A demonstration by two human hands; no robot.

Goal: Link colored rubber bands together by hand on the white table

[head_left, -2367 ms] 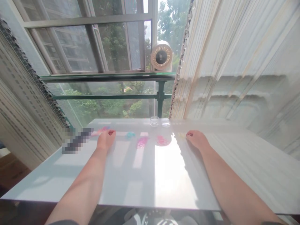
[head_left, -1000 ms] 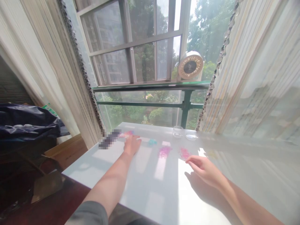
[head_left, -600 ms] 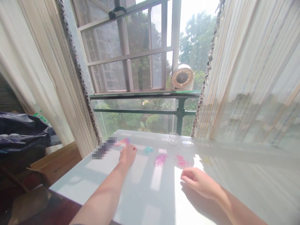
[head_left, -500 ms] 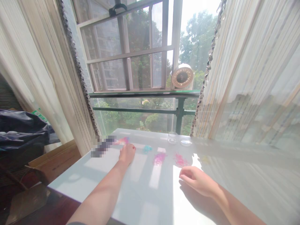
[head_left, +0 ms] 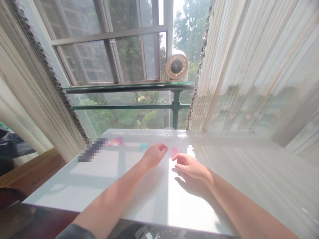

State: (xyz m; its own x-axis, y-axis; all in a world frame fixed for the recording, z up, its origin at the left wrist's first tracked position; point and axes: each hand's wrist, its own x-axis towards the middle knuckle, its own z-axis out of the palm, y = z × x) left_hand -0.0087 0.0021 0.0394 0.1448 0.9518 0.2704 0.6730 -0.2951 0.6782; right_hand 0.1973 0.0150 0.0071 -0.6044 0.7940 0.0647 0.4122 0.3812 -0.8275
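Note:
My left hand [head_left: 156, 155] hovers over the middle of the white table [head_left: 99, 179], thumb and fingers drawn together. Anything in that pinch is too small to make out. Close to its right, my right hand [head_left: 190, 165] is loosely curled, with a gap between thumb and fingers and nothing visible in them. A heap of small pink bits [head_left: 175, 151] lies just beyond the right fingertips. Left of my left hand is a small teal heap [head_left: 144, 146]. The purple heap is hidden behind my left hand.
A red-orange and purple heap [head_left: 117, 141] lies farther left, beside a pixelated dark object [head_left: 92, 150]. Two clear round dishes, a taller one [head_left: 169, 132] and a flat one [head_left: 182, 136], stand at the back edge. Faint yellow bits [head_left: 198, 148] lie right. A fan [head_left: 177, 65] stands at the window.
My left hand has moved right, from beside the red-orange and purple heap to near my right hand. My right hand's fingers have parted. The view has shifted right and down.

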